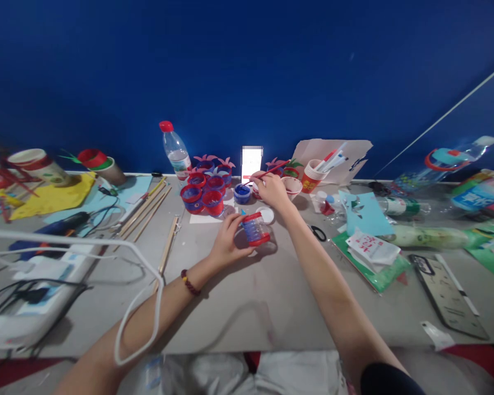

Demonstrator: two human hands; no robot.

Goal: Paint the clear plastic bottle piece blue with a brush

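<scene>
A left hand grips a cup at the centre of the frame, thumb beneath and fingers above, the clear plastic tilted toward its side. Red rings the cup's two ends and blue streaks its middle — partly coated, by the look of it, since the wall still shows through. Up and to the right, the right hand pinches a slim red brush, whose lower end points toward an open jar of blue paint; whether it touches the paint is unclear. More blue on the cup's middle seems to be what is left.

Both arms stretch forward from the lower corners, the left wrist wearing a bracelet, the right forearm reaching farther.

A white lid lies just behind the cup. Left of the jar stand several red-and-blue cups, some topped with paper leaves — apparently done or nearly so. A lit phone stands upper centre, a bottle to its left.
</scene>
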